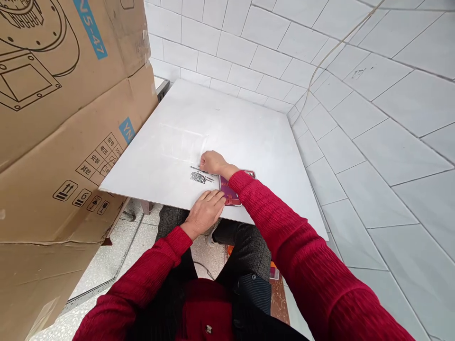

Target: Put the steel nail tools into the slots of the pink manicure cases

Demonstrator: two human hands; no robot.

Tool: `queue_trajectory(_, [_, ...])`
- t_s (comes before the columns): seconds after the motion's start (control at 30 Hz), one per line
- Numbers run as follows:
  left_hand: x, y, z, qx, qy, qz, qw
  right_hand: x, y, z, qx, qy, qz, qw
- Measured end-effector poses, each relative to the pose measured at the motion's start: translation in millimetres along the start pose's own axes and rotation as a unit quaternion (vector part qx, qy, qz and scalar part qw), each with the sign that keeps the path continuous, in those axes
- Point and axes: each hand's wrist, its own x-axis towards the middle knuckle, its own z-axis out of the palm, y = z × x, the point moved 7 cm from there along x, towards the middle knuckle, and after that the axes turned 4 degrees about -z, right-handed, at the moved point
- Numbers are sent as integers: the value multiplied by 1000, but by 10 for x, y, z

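My right hand is closed, low over the white tabletop, its fingers pinched together; whether anything is in them is hidden. Beside it lie several thin dark pieces, too small to name, and a small bundle of dark, slender items. My left hand lies flat at the table's near edge, with its fingertips against a flat purple-and-red case that has a shiny metal rim. Part of this case is covered by my right forearm, which reaches across it.
The white table meets tiled walls behind and to the right. Large cardboard boxes stand close on the left, up to the table's edge. A thin cable hangs down the corner. My legs are under the table.
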Motion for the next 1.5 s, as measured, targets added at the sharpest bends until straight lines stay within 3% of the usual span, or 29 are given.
queue_trajectory(0.07, [-1, -6, 9, 0, -4, 0, 1000, -21, 9, 4, 31, -12, 0, 999])
queue_trajectory(0.17, [-4, -14, 18, 0, -5, -2, 1000, -185, 224, -138, 70, 35, 10, 997])
queue_trajectory(0.23, [-8, -16, 26, 0, -3, -3, 1000, -365, 464, -205, 54, 49, 55, 996])
queue_trajectory(0.3, [-11, -17, 33, 0, -1, -4, 1000, -552, 686, -182, 18, 19, 114, 993])
queue_trajectory(0.4, [-16, -12, 35, 6, 5, -1, 1000, -732, 844, -112, -37, 0, 166, 985])
queue_trajectory(0.63, [-19, -11, 42, 20, 5, 3, 1000, -660, 848, 72, 36, -23, 172, 984])
queue_trajectory(0.77, [-24, -12, 55, 28, 5, 3, 1000, -610, 920, 23, 133, 18, 151, 979])
queue_trajectory(0.93, [-26, -8, 54, 33, 7, 4, 999, -420, 907, -112, 184, 61, 99, 976])
queue_trajectory(1.07, [-28, -7, 57, 32, 4, 5, 999, -194, 612, -199, 189, 68, 30, 979])
queue_trajectory(1.2, [-30, -10, 58, 31, 5, 7, 999, -36, 192, -107, 143, 27, -35, 989])
queue_trajectory(1.33, [-30, -12, 60, 27, 5, 7, 1000, -79, 187, -90, 110, 32, -7, 993])
queue_trajectory(1.5, [-24, 1, 54, 37, 8, 8, 999, -527, 720, -218, -9, 74, 110, 991])
